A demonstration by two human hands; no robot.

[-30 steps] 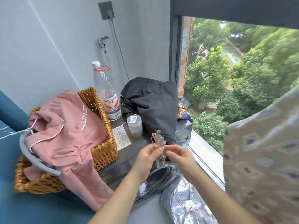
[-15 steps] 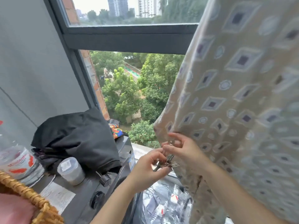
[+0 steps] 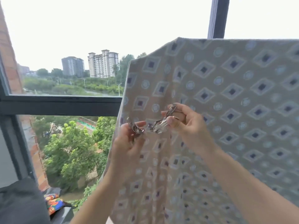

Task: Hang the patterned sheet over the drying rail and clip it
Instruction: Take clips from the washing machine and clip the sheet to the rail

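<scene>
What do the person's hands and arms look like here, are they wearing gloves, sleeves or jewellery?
No gloves: the left hand and the right hand are both bare. Both forearms are bare too, with no sleeve or cuff showing as far as the bottom edge of the picture. No watch, bracelet or ring is visible, though the view is somewhat blurred. The nails on the fingers look short and unpainted.

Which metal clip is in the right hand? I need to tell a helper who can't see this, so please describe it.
Start at the patterned sheet hanging right of the window. In front of it two hands meet; the right hand pinches a shiny metal clip. It is the higher one, pointing left toward the left hand's clip.
</scene>
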